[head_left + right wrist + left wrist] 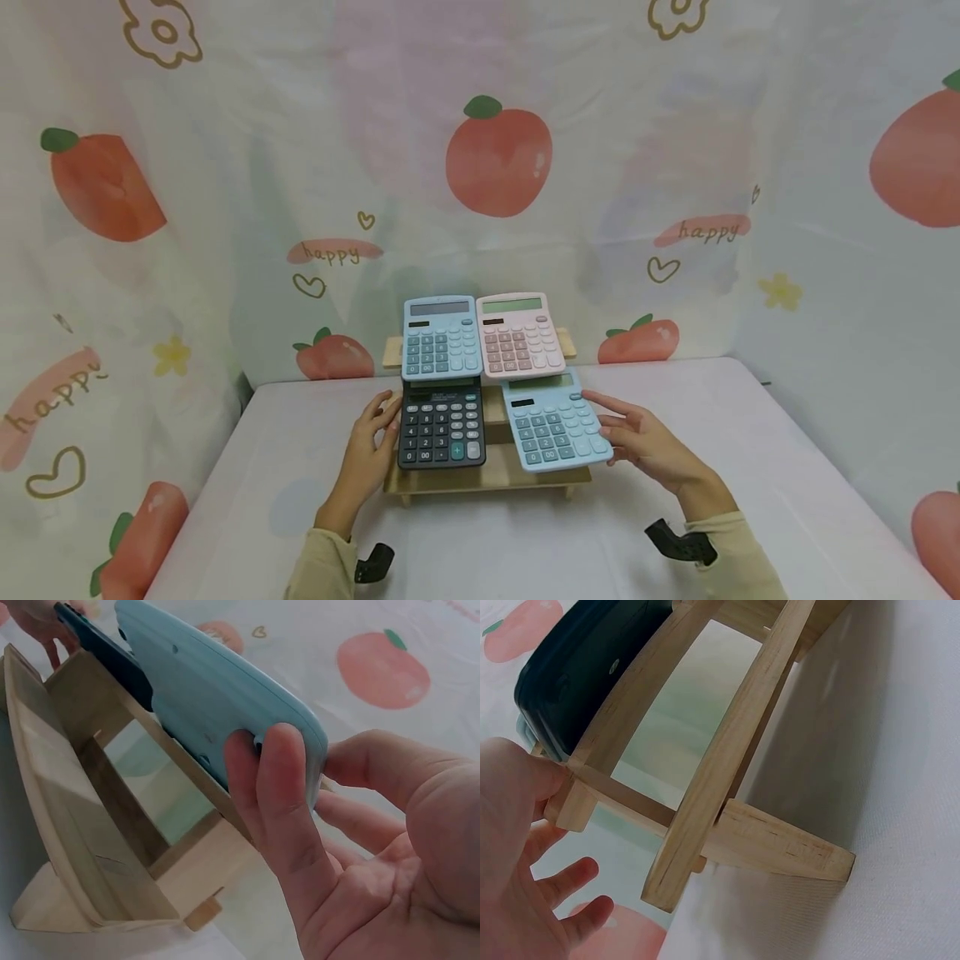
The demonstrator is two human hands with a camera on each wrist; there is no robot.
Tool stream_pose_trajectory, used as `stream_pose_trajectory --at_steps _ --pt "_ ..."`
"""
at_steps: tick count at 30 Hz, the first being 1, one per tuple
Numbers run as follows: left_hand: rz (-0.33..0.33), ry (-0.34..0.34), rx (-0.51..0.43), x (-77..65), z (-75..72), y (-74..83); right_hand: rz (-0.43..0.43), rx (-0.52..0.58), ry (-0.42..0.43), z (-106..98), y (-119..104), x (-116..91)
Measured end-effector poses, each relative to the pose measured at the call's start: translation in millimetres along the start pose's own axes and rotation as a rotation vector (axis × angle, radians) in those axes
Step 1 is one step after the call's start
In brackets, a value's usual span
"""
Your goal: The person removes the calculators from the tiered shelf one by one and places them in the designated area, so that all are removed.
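My right hand (pixel 648 442) pinches the right edge of a light blue calculator (pixel 558 429), with fingers behind it in the right wrist view. This calculator sits tilted at the stand's lower right, its near edge out over the front step. My left hand (pixel 371 446) is at the left side of a black calculator (pixel 442 421). In the left wrist view its nearest finger touches the end of the wooden stand (pixel 697 810) beside the dark calculator, and other fingers hang loose. Another light blue calculator (pixel 442 337) and a pink calculator (pixel 520 333) lean side by side on the upper tier.
The stepped stand stands on a white-covered table (pixel 510 550). A backdrop (pixel 615 167) printed with fruit surrounds the table on the back and sides. Black wrist straps (pixel 678 542) show below both sleeves.
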State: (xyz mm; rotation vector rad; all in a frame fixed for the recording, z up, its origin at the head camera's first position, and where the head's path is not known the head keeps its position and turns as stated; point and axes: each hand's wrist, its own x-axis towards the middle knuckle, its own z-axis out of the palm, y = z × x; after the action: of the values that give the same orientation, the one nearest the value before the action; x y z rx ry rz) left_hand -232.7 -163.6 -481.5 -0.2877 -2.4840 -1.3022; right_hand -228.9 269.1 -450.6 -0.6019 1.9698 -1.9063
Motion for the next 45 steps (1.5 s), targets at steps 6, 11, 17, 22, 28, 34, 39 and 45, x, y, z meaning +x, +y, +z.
stream_pose_trajectory --at_steps 6,11,17,22,28,34,39,45 --pt "-0.001 0.0 0.004 0.8 -0.2 0.2 -0.007 -0.014 0.032 -8.4 -3.8 -6.3" --pt "-0.006 0.002 0.004 0.8 -1.4 -1.5 -0.012 -0.021 0.04 -14.9 -5.4 -9.9" --pt "-0.005 0.003 -0.011 1.0 -1.3 -2.6 -0.059 0.018 0.026 -26.5 -7.4 -17.0" --pt "-0.006 0.003 -0.014 0.5 0.6 -3.5 -0.072 0.026 0.054 -34.7 -9.2 -25.0" --pt "-0.006 0.0 -0.012 -0.2 1.7 -3.5 -0.061 0.042 0.108 -40.6 -11.5 -32.6" --pt "-0.008 0.006 -0.022 1.3 2.5 -3.5 -0.074 0.092 0.175 -46.6 -12.8 -36.4" --pt "-0.013 0.006 -0.023 1.1 2.4 -4.1 -0.063 0.115 0.271 -51.5 -11.4 -40.3" --pt "-0.005 0.009 -0.018 0.6 2.9 -4.5 -0.037 0.14 0.386 -55.1 -7.3 -42.0"
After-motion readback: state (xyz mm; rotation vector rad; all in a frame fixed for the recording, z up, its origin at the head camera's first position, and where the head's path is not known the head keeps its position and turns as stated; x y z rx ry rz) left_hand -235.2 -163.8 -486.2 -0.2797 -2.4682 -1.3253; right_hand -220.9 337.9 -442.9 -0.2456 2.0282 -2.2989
